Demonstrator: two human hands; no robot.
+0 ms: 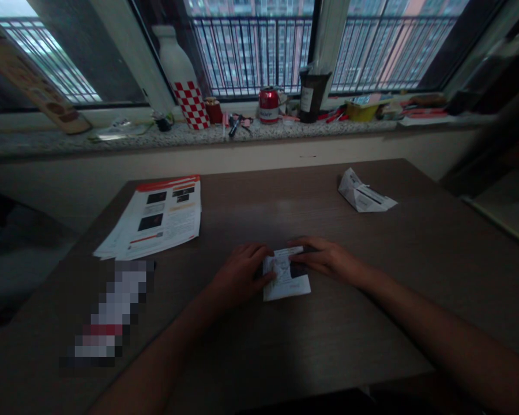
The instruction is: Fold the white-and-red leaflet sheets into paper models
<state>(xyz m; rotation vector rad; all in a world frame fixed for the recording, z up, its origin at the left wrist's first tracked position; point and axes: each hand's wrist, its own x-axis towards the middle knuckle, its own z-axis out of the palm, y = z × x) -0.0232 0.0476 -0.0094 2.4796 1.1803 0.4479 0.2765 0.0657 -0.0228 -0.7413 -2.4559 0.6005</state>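
Observation:
A small folded sheet of printed paper (288, 287) lies on the brown table in front of me, with a dark picture on its right part. My left hand (243, 270) is at its left edge, thumb over the print and fingers curled by the top corner. From the right, my right hand (328, 260) reaches over the upper right corner, its fingertips pressed on the paper and around its far edge. Both hands grip the paper against the table. Parts of its left and right sides are hidden under the fingers.
A stack of printed sheets (168, 216) lies at the back left, above a pixelated object (112, 314). A folded paper piece (365, 195) stands at the back right. The windowsill (259, 131) holds a checked bottle (188, 95), a red can (269, 106) and a dark cup (311, 98).

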